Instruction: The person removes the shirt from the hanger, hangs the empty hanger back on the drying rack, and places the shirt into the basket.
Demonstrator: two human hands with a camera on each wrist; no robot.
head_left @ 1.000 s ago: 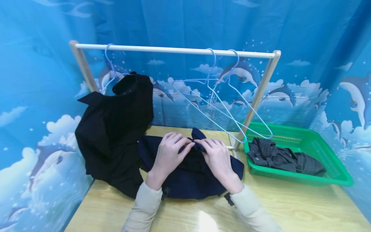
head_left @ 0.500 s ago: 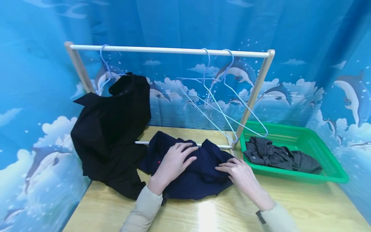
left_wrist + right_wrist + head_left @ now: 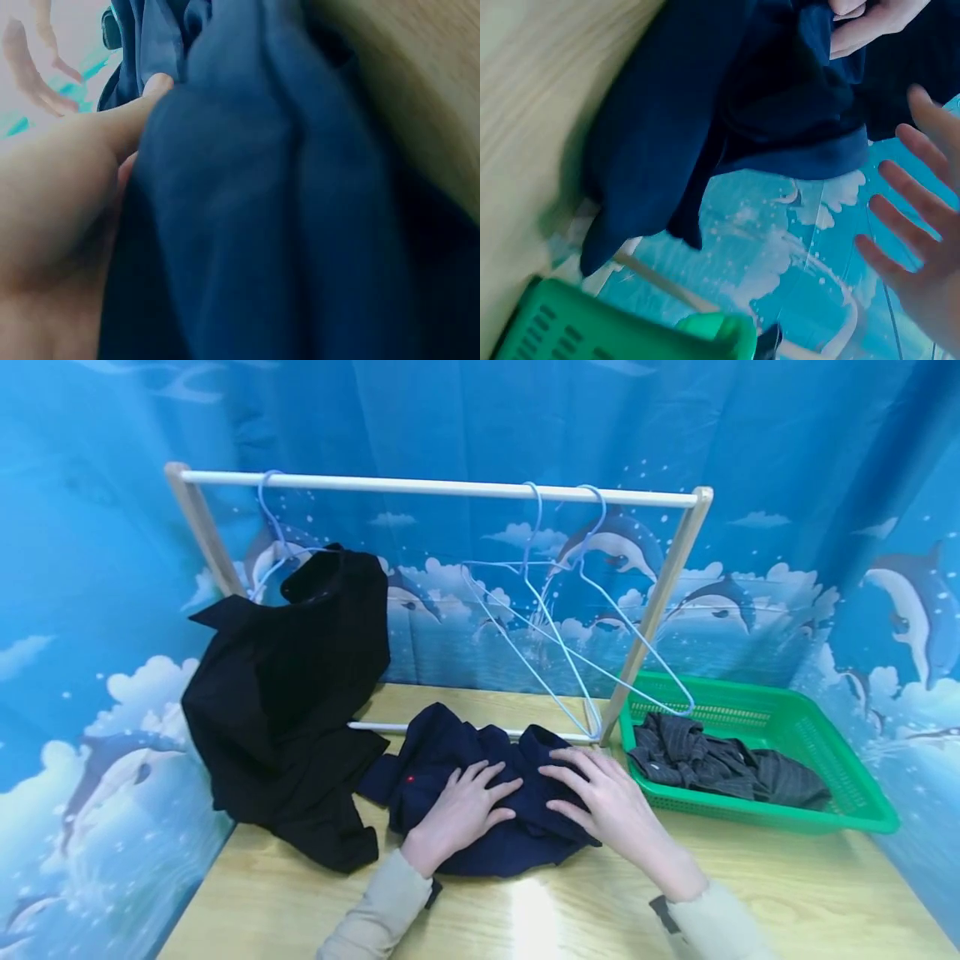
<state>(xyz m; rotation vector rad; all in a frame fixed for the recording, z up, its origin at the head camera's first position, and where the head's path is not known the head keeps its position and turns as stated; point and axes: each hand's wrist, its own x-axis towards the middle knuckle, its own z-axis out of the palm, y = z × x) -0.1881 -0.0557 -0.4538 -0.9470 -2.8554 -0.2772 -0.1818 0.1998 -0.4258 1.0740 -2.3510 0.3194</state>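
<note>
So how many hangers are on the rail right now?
3. One hanger at the rail's left end carries the black garment. Two bare hangers hang tangled together near the right end. None seems hidden, though the black garment could cover another.

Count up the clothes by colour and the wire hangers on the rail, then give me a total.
Navy garment: 1
Black garment: 1
Grey striped garment: 1
Light blue hangers: 3
Total: 6
</note>
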